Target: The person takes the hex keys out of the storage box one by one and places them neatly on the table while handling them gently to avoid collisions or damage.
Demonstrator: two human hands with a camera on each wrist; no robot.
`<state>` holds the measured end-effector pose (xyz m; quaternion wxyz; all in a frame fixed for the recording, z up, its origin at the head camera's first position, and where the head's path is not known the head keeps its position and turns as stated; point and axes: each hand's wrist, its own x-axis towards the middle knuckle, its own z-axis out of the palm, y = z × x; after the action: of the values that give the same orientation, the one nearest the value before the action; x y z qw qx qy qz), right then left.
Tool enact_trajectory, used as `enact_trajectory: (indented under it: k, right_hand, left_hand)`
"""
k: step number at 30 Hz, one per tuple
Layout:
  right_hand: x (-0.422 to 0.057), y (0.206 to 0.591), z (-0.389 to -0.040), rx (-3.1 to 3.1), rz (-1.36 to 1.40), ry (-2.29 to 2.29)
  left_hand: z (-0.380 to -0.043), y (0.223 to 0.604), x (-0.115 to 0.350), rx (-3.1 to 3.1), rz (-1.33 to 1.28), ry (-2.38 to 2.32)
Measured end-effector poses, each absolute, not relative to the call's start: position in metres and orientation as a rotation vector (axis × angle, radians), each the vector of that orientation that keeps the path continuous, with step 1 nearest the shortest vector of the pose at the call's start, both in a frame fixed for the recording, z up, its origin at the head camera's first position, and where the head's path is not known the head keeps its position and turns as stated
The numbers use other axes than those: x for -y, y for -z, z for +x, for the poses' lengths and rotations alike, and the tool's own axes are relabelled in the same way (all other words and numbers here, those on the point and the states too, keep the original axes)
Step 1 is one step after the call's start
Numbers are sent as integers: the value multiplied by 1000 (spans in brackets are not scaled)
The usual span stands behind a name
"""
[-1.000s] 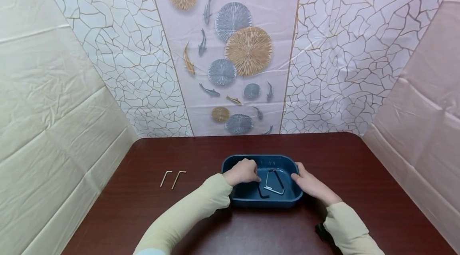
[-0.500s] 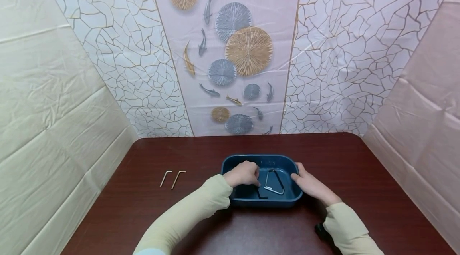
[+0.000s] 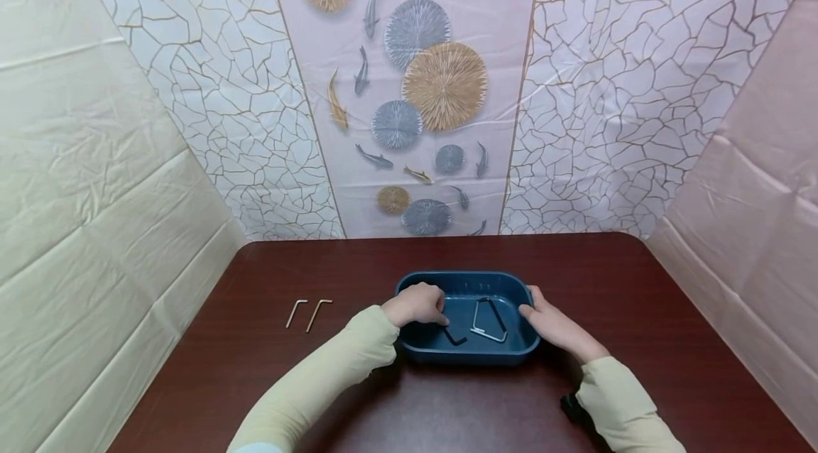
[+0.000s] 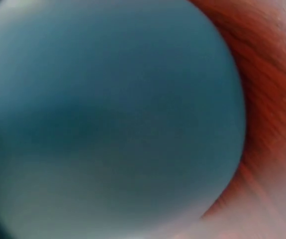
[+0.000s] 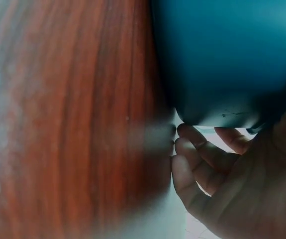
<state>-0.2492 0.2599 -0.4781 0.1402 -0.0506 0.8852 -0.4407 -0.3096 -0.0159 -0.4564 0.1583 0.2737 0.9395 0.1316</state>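
Note:
A dark blue tray stands on the table. My left hand reaches over its left side and pinches one end of a black hex key, whose bent end shows below the fingertips. My right hand grips the tray's right end, thumb at the rim and fingers outside. In the right wrist view the fingers curl beside the tray's outer wall. Inside the tray, silver hex keys and another black hex key lie in a rough loop. The left wrist view shows only the tray's blurred wall.
Two brass-coloured hex keys lie side by side on the dark red table, left of the tray. Patterned cloth hangs behind the table, with plain cloth walls on both sides. A black device sits under the right sleeve.
My left hand has moved left within the tray, and the black hex key has shifted left and turned with it. The right hand stays on the tray's right end.

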Motion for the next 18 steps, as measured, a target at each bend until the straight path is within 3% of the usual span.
enact_trajectory:
  k: [6,13,18]
  right_hand:
    - [-259,478,-250,-2553,-133,1270]
    - [-259,478,-250,-2545,-130,1270]
    - [-260,477,-249,-2543,-138,1272]
  left_hand:
    - [-308,452,17,-2685,878,-335]
    - [-312,457,18,-2496,1255,-331]
    - [-313,461,18,-2427,1309,-380]
